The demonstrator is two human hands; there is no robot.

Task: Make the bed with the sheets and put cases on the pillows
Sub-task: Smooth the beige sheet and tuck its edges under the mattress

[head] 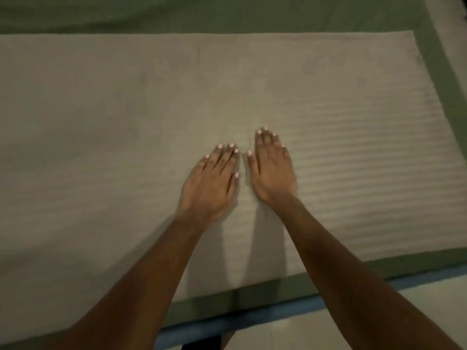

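1. Covering most of the view, the bed wears a green sheet that shows as a border along the far side, the right side and the near edge.
2. Lying flat on top of the green sheet is a large beige ribbed blanket; its ribs are plain on the right half and blurred on the left.
3. Below the near edge runs a blue strip of the bed frame, with pale floor beyond it at the lower right.
4. Two bare forearms reach in from the bottom towards the middle of the blanket.
5. Left hand rests palm down on the blanket, fingers stretched out and close together, gripping nothing.
6. Right hand lies palm down just beside it, slightly farther forward, its fingers likewise straight and holding nothing; the two hands are apart by a narrow gap.
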